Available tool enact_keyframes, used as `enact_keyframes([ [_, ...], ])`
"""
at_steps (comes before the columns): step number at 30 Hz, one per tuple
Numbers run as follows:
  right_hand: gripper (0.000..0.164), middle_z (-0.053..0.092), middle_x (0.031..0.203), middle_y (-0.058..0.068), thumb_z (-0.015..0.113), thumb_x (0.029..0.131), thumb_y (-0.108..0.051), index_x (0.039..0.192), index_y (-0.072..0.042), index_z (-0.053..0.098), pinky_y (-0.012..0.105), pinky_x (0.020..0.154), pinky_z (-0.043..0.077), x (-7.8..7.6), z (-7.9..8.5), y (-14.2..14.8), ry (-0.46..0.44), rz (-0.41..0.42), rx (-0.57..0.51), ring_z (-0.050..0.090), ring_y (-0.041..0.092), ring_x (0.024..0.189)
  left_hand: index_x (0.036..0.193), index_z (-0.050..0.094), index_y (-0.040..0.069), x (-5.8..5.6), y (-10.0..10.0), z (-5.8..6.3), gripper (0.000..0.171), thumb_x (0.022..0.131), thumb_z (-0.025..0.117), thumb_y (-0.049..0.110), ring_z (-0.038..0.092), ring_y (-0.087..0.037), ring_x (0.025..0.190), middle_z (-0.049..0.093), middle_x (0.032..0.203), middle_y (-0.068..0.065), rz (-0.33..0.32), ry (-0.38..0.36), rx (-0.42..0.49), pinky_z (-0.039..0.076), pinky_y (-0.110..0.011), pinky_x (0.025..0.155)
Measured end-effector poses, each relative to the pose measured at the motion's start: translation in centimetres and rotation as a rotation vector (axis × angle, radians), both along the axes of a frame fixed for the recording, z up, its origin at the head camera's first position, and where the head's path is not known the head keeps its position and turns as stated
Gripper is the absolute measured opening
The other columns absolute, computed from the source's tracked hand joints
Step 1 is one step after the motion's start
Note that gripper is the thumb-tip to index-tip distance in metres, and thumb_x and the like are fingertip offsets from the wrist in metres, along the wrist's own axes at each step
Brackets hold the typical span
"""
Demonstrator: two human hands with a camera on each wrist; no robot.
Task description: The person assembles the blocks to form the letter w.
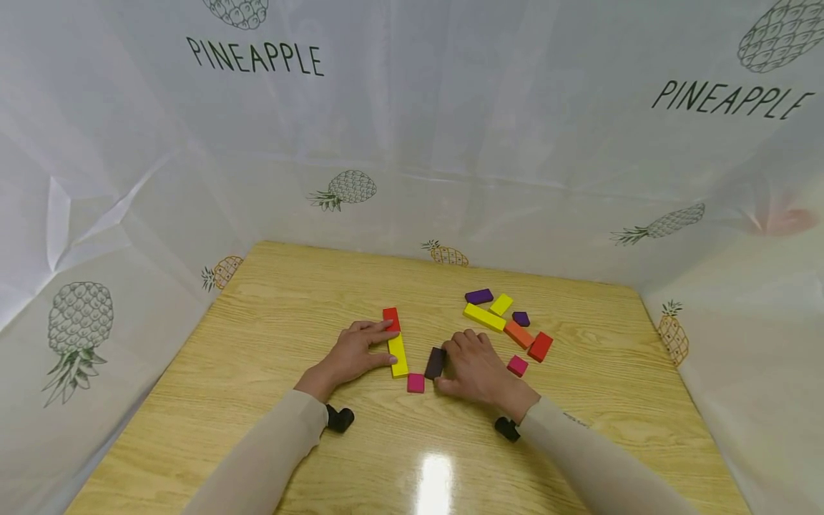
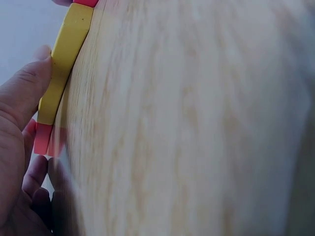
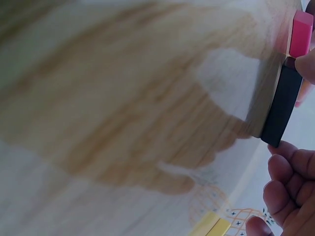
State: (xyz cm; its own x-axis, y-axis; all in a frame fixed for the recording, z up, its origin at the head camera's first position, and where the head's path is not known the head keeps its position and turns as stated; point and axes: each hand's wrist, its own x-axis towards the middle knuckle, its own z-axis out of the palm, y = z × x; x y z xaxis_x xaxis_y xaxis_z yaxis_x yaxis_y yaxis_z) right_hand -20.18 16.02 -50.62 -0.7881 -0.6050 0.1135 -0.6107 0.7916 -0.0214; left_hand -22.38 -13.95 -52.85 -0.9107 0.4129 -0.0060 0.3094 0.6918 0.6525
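In the head view my left hand (image 1: 350,354) lies along the left side of a row made of a red block (image 1: 392,319) and a yellow block (image 1: 398,356). Its thumb touches the yellow block, and its fingertips reach the red one. My right hand (image 1: 476,368) pinches a black block (image 1: 435,363) end to end between thumb and fingertip; the right wrist view shows this black block (image 3: 282,105) too. A pink block (image 1: 415,383) sits between the yellow and black blocks at their near ends.
Right of centre lie two purple blocks (image 1: 479,296), a long yellow block (image 1: 484,317), a short yellow block (image 1: 501,305), an orange block (image 1: 518,334), a red block (image 1: 540,347) and another pink block (image 1: 518,366). White pineapple-print sheeting (image 1: 412,207) walls the wooden table (image 1: 270,286).
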Motion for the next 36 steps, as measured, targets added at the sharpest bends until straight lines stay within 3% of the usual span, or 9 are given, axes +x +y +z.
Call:
enact_keyframes([
  [36,0.065,0.066,0.114,0.011,0.072,0.091,-0.060,0.125,-0.004,0.070,0.047,0.090,0.047,-0.31,0.07,0.73,0.044,0.021,-0.050,0.055,0.030,0.103,0.150,0.063,0.029,-0.08,0.12,-0.19,0.058,0.096,0.076,0.047,0.036,-0.030,0.153,0.042,0.168,0.006,0.007,-0.003,0.001,0.026,-0.061,0.123],
])
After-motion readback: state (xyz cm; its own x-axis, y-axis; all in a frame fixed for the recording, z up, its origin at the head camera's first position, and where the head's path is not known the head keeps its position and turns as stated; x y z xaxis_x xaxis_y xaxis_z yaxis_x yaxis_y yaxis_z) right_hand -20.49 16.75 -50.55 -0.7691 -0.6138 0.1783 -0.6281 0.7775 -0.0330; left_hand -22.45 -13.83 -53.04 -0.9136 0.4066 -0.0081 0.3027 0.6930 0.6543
